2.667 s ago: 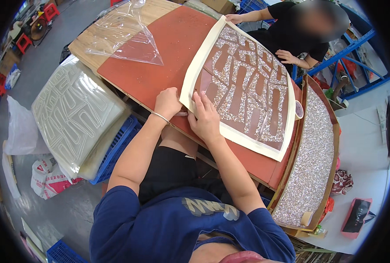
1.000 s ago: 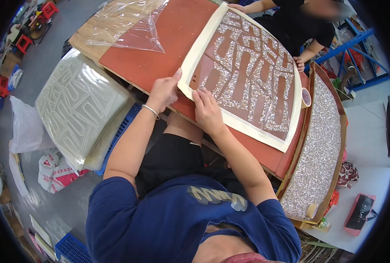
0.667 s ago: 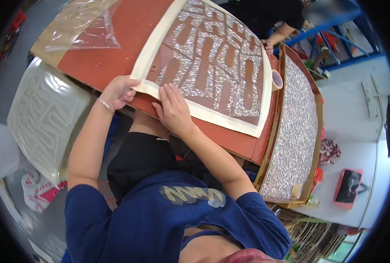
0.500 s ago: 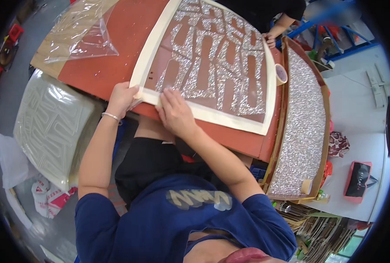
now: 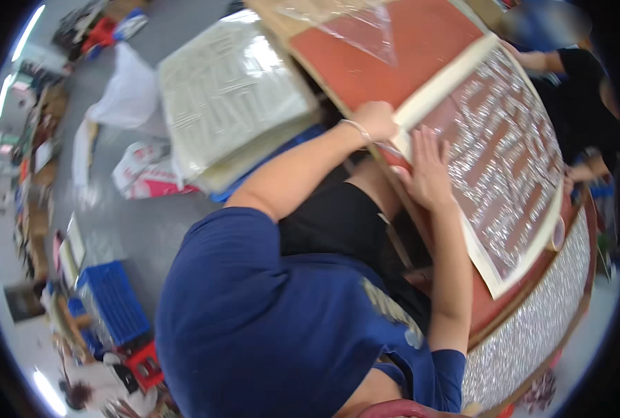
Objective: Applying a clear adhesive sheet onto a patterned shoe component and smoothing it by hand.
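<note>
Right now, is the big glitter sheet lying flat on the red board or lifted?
Mostly flat: the glitter sheet lies spread on the red board, right hand pressing it, left hand gripping its near corner.

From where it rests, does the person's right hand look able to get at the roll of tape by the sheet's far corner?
Probably yes. The right hand lies flat on the glittery sheet, and only that flat sheet lies between it and the tape roll; nothing stands in between.

The left hand (image 5: pixel 374 120) grips the cream border of a large glittered sheet (image 5: pixel 505 153) at its near corner, while the right hand (image 5: pixel 427 171) lies flat on it — fingers spread. The sheet rests on a red-brown worktop (image 5: pixel 386 59). A stack of pale embossed sheets (image 5: pixel 230 97) sits to the left — 1 co-worker's arm (image 5: pixel 540 61) reaches in beyond.
</note>
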A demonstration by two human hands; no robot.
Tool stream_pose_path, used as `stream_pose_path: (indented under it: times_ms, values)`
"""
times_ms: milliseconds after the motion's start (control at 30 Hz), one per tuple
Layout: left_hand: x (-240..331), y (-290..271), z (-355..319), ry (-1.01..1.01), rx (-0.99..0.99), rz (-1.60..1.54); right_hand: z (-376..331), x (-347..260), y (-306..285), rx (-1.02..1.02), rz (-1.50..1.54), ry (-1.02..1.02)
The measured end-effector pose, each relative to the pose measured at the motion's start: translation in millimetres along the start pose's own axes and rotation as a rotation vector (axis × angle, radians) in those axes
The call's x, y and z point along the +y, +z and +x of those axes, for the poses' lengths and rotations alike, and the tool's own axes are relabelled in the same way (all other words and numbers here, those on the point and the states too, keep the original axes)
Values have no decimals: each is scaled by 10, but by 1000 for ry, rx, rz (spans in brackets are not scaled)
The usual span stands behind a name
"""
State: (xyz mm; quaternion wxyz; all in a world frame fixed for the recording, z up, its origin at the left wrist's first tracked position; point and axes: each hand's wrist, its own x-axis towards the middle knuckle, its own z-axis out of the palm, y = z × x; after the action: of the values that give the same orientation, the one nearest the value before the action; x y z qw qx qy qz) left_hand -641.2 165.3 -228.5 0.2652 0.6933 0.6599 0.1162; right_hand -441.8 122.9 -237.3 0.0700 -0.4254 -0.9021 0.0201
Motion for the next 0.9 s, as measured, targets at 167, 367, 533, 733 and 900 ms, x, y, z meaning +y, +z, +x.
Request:
stream_pose_path:
  times_ms: [167,367,533,733,900]
  values:
    - [177,-6,-454,215,304,389,244,189,-275,-74,167,-127]
    - [107,-74,-511,177,143,440,728,285,-163,-246,52,55]
    - [248,52,-404,192,137,405,987,595,183,120,43,261]
    - [-15,-22,-395,329,262,304,1156,476,-204,76,210,313]
    - [246,-271,-357,-105,348,-1664,275,-605,-252,504,1173,-2]
